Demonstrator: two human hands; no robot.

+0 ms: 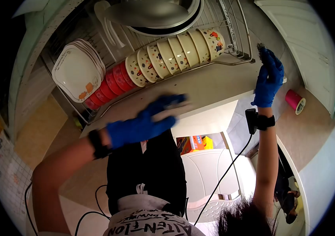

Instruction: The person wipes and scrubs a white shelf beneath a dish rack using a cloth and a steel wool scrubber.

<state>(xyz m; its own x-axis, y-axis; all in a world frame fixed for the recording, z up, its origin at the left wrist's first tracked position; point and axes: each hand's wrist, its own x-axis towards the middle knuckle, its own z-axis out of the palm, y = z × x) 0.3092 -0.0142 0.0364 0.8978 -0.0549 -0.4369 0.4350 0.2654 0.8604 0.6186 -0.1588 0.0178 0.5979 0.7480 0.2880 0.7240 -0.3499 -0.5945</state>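
My left hand (144, 122), in a blue glove, is over the near edge of the counter (203, 87). It is smeared by motion, its thumb and fingers apart with nothing clear between them. At the right, my right hand (269, 78), also gloved in blue, is raised past the counter's end. Its fingers are closed on a small dark, fuzzy scrubber (260, 46). Beyond the left hand, a wire rack (236, 59) holds a row of patterned cream bowls (163, 59), red bowls (114, 80) and stacked square white plates (75, 72).
Metal pans (148, 13) lie at the rack's far side. A pink roll-shaped container (293, 100) is at the right. Below the counter are a white chair (210, 169) and an orange box (187, 144). A black cable (224, 177) hangs from my right wrist. Another person (287, 196) is at lower right.
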